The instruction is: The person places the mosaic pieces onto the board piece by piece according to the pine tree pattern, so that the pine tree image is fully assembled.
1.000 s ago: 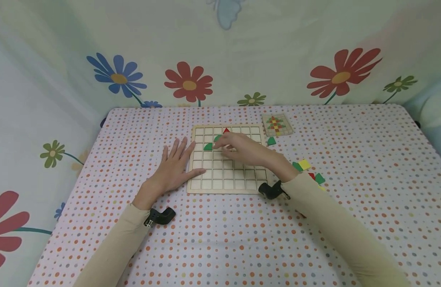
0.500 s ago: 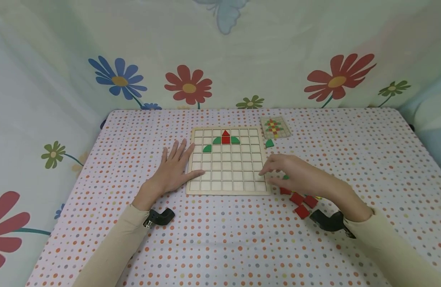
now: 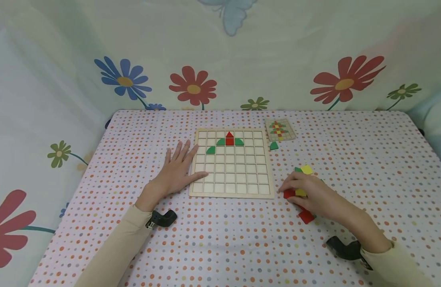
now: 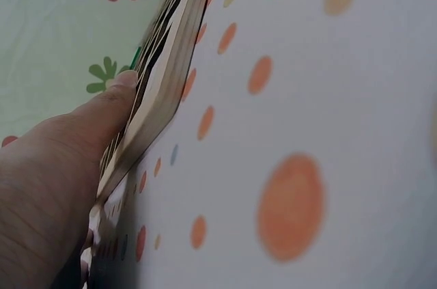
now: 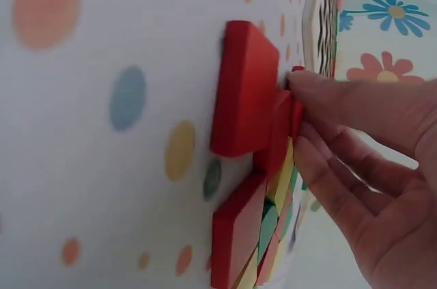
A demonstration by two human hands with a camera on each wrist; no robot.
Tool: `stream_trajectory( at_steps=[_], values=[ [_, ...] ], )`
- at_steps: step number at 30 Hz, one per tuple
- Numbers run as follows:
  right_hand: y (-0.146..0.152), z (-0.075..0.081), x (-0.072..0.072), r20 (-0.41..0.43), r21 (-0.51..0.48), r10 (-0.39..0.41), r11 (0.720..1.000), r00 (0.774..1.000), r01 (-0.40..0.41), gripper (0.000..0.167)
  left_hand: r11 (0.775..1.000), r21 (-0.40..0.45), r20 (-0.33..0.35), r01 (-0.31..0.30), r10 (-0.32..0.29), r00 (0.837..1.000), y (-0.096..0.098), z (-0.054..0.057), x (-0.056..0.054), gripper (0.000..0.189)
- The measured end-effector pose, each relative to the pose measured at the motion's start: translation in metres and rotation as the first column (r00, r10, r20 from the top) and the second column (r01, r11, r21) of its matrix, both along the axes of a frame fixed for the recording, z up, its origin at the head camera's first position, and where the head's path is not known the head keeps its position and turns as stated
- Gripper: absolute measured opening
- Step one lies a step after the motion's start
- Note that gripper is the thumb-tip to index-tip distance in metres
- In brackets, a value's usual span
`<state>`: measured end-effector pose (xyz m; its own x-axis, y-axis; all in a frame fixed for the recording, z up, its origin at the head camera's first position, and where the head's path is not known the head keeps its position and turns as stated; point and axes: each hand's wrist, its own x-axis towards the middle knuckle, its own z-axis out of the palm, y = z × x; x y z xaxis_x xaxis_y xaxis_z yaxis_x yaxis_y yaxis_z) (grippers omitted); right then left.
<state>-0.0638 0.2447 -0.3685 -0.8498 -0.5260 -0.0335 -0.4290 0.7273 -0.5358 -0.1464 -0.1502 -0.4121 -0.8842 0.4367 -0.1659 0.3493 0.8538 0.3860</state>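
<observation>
A narrow lane runs between the right edge of the board (image 3: 231,169) and the right hand (image 3: 310,191), which stands over the pieces (image 3: 307,217), pinching a red piece (image 3: 289,193); a lone green piece (image 3: 274,145) and card (image 3: 280,130) obstruct its far end. The left hand (image 3: 177,171) bars the board's left edge. Wide passage lies beyond each hand, toward the left and right edges of the worktop (image 3: 367,159).

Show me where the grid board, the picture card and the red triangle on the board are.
Grid board (image 3: 230,168): head view, on a bare square near its middle.
Picture card (image 3: 280,129): head view, on the middle of its printed face.
Red triangle (image 3: 229,135): head view, on the middle of its top face.
</observation>
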Motion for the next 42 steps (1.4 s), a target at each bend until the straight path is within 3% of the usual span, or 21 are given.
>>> stream_trajectory(
  at_steps=[3,7,12,17,23,31,38,42],
  values=[
    [0.0,-0.003,0.0,-0.005,-0.004,-0.024,1.0,1.0,0.024,0.027,1.0,-0.006,0.0,0.001,-0.001,1.0,0.0,0.0,0.001,0.098],
    [-0.005,-0.002,-0.003,0.068,0.02,-0.077,0.997,0.995,0.076,0.028,1.0,-0.015,0.003,0.006,-0.006,1.0,-0.001,-0.001,0.002,0.098],
    [-0.015,0.004,-0.012,0.188,0.115,-0.154,0.984,0.97,0.134,0.027,1.0,-0.01,0.0,0.016,-0.016,1.0,0.0,-0.002,0.0,0.098],
    [-0.018,0.007,-0.015,0.236,0.167,-0.205,0.971,0.95,0.168,0.026,0.999,-0.002,0.009,0.032,-0.032,0.999,0.003,-0.002,-0.002,0.097],
    [-0.016,0.005,-0.015,0.235,0.124,-0.203,0.976,0.95,0.178,0.025,1.0,-0.015,0.0,0.027,-0.027,1.0,0.002,-0.002,-0.002,0.098],
    [-0.017,0.004,-0.014,0.217,0.128,-0.264,0.962,0.94,0.241,0.02,1.0,-0.016,0.003,0.014,-0.014,1.0,0.0,-0.002,-0.002,0.099],
    [-0.012,0.0,-0.01,0.086,0.012,-0.186,0.983,0.979,0.186,0.023,1.0,-0.022,0.004,-0.001,0.001,1.0,0.0,0.0,-0.002,0.099],
    [-0.011,0.004,-0.015,0.061,-0.04,-0.131,0.99,0.99,0.133,0.023,1.0,-0.01,0.005,-0.002,0.002,1.0,0.001,0.0,-0.001,0.098]
  ],
)
